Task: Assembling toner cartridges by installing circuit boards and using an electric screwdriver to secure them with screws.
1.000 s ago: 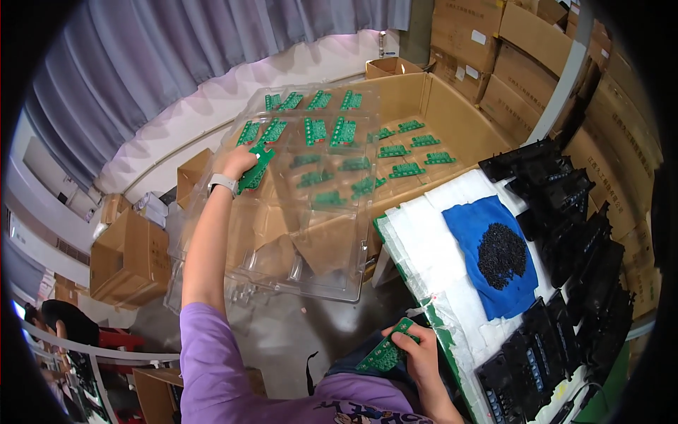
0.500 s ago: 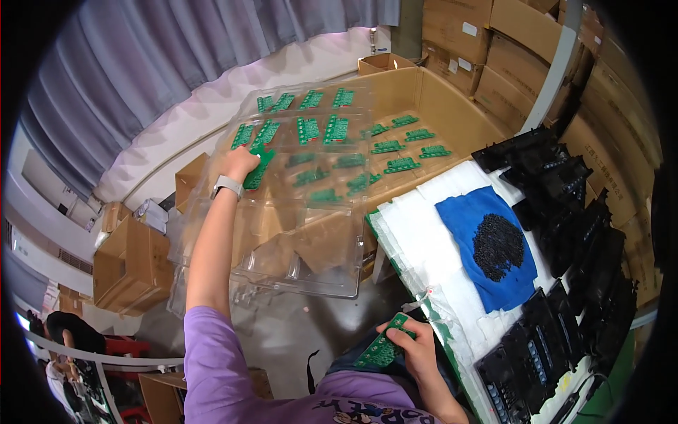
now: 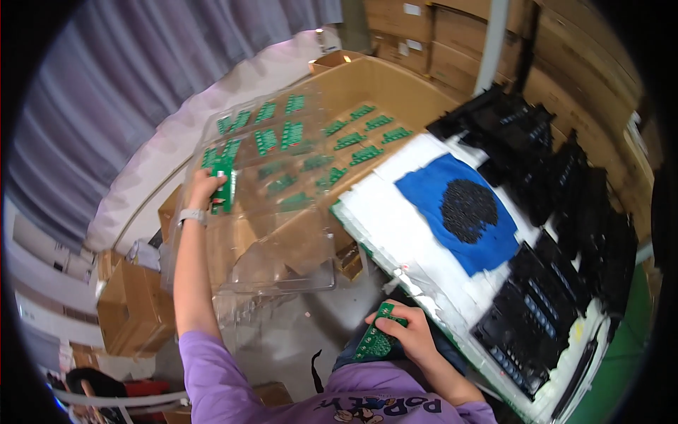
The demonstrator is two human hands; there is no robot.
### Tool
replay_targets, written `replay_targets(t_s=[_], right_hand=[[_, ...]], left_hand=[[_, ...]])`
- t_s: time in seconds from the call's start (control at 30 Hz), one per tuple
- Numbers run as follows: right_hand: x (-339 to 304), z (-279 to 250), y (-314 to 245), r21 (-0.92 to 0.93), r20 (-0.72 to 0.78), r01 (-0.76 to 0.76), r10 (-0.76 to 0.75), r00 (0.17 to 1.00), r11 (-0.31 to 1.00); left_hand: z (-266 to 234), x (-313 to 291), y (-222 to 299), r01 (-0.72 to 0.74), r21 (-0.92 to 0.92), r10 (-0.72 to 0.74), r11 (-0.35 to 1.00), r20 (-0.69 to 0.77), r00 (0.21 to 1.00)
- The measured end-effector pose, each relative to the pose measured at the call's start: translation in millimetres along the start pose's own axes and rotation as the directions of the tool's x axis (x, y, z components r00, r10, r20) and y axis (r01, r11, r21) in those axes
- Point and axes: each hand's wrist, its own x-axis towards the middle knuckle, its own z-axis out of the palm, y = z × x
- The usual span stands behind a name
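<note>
My left hand (image 3: 205,186), with a watch band on the wrist, reaches out to the far left over a clear plastic tray (image 3: 263,274). Its fingers are closed on a green circuit board (image 3: 225,185). More green circuit boards (image 3: 265,141) lie in rows in the tray's far pockets, close to that hand. Near my lap, my right hand (image 3: 409,331) grips a second green circuit board (image 3: 374,340) between thumb and fingers. That board is tilted, and part of it is covered by the thumb.
A large open cardboard box (image 3: 402,88) stands behind the tray, with several boards (image 3: 349,140) beside it. On the right, a white-covered table (image 3: 381,212) bears a blue cloth (image 3: 420,185) with a pile of small black parts (image 3: 468,210), and black plastic housings (image 3: 526,321). Cardboard boxes (image 3: 134,307) stand at left.
The whole scene has shifted left in view as my head turned. Both hands keep their boards; the board in my left hand now hangs more upright.
</note>
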Motion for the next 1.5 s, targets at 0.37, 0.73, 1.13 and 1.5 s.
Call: replay_targets(t_s=[0.37,0.73,1.13,1.5], right_hand=[[-44.2,-2.0,-35.9,-0.359,-0.187,0.291,-0.374,0.908,0.887],[-192.8,-47.4,-106.8,-0.723,-0.642,0.123,-0.727,0.243,0.68],[-232.1,-65.2,-127.8,-0.94,0.341,0.184,-0.833,0.436,-0.288],[-210.2,-156.2,-138.2,-0.385,-0.699,0.147,-0.392,0.598,0.911]], left_hand=[[100.4,-156.8,199.7,-0.403,-0.377,0.537,0.834,0.387,0.749],[223.4,-330.8,220.7,0.726,-0.493,0.791,0.479,0.601,-0.114],[232.7,-418.3,172.9,0.901,0.057,0.534,0.429,0.789,-0.304],[294.5,-402.3,273.4,0.678,-0.304,0.506,0.669,0.854,-0.116]])
